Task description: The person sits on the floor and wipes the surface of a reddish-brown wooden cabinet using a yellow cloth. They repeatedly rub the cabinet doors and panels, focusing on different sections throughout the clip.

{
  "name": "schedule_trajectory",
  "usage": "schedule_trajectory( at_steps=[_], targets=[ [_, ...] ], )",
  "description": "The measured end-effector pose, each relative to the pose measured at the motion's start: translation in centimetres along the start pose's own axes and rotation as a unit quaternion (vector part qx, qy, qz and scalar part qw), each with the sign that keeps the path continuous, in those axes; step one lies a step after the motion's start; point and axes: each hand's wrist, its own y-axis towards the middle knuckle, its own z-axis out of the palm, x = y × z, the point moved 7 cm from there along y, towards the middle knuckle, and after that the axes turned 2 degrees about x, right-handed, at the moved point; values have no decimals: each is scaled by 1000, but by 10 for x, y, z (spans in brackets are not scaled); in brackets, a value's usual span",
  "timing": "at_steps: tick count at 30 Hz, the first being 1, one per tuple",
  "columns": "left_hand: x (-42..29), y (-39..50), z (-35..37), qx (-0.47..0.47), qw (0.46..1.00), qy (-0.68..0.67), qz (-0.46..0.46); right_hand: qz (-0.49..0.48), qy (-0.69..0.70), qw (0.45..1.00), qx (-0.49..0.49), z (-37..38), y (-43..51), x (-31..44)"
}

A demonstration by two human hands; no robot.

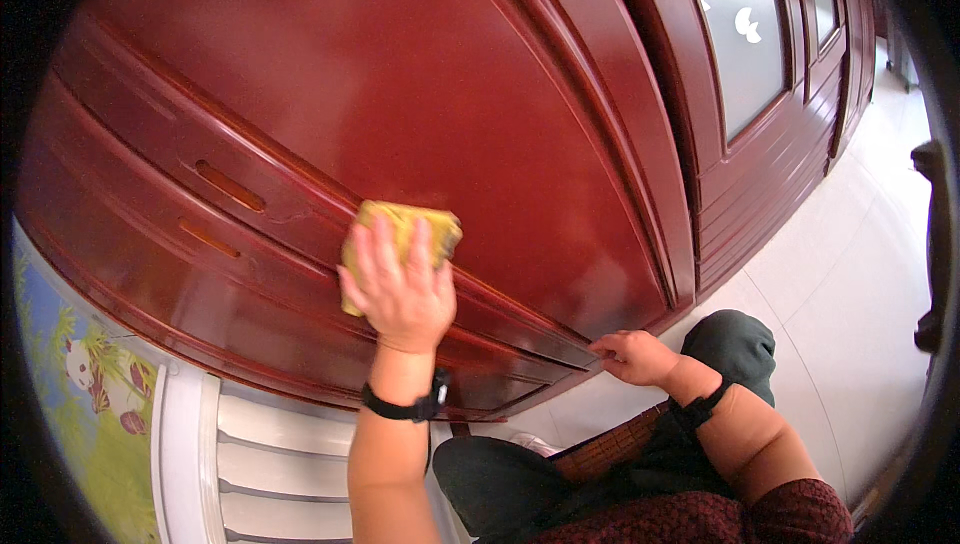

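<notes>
My left hand (403, 285) lies with spread fingers over a folded yellow cloth (401, 217), pressing it against a glossy red-brown wooden cabinet (487, 116). The cloth straddles the moulding between the large smooth panel and the lower band. That band has two slot-like recesses, an upper slot (230, 186) and a lower slot (209, 238), both left of the cloth. Beside the cabinet's bottom right edge is my right hand (637, 356), fingers loosely bent and nothing seen in it. Its fingertips are at the edge; whether they press on it is unclear.
Wooden doors with frosted glass (739, 33) continue at upper right. Pale floor tiles (817, 266) run along their base. A white slatted surface (281, 461) and a panda-printed panel (90, 394) are at lower left. Under my legs shows a woven brown seat (615, 446). Dark furniture (934, 244) stands at far right.
</notes>
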Motion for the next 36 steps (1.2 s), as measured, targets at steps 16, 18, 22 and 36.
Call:
schedule_trajectory(
  at_steps=[16, 18, 22, 36],
  targets=[
    [-136, -166, 66, 153, 942, -66, 290, -12, 26, 1000, -11, -13, -1, 0],
    [-106, -132, 52, 138, 953, -41, 268, -13, 26, 999, -13, -14, -3, 0],
    [-47, -39, 14, 76, 977, -2, 201, -14, 27, 999, -12, -13, -8, 5],
    [-126, 13, 38, 9, 992, 33, 121, -31, 6, 999, -32, -29, -26, 4]
  ],
)
